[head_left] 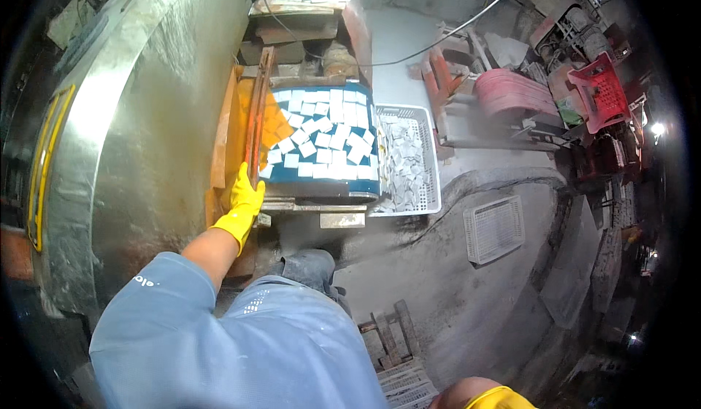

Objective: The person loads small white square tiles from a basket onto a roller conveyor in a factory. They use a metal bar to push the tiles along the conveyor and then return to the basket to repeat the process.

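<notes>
My left hand point(244, 199), in a yellow rubber glove, is closed around the near end of a long rusty metal bar point(258, 117). This bar runs along the left side of a blue conveyor belt point(292, 188). Many flat white square tiles point(338, 137) are scattered over the belt, some of them touching or overlapping. At the belt's right end stands a white plastic basket point(436, 183) full of white pieces point(401, 164). Only part of my right hand point(500, 399), also yellow-gloved, shows at the lower edge; its fingers are out of sight.
A large curved metal housing point(168, 102) rises close on the left. Another white basket point(495, 230) lies on the floor to the right. Pink rounded stacked items point(515, 95) and a red crate point(602, 94) stand farther back. A cable point(467, 22) crosses overhead.
</notes>
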`<control>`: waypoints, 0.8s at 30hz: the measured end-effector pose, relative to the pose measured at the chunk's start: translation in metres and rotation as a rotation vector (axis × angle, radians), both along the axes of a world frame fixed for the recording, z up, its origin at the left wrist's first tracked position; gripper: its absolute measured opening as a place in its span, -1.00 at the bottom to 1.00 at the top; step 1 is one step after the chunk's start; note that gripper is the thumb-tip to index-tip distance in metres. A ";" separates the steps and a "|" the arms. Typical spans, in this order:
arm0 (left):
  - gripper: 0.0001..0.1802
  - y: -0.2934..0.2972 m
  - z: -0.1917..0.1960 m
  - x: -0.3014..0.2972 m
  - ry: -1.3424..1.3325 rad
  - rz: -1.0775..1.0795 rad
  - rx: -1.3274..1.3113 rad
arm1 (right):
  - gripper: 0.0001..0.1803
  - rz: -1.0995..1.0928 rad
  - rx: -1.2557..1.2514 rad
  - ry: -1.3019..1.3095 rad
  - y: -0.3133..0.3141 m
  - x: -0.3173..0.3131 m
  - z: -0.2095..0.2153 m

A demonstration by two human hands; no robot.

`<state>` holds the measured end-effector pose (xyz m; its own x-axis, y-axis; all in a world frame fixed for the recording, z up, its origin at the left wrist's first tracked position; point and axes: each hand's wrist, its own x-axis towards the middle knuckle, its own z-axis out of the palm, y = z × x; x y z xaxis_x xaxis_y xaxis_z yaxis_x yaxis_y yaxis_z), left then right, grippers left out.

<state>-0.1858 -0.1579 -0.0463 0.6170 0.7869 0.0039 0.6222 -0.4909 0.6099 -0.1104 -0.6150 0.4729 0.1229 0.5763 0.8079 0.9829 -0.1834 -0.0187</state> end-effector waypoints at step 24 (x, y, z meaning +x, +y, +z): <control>-0.04 0.007 0.053 0.018 0.414 -0.065 -0.081 | -0.73 -0.032 -0.226 -0.155 0.042 0.080 0.030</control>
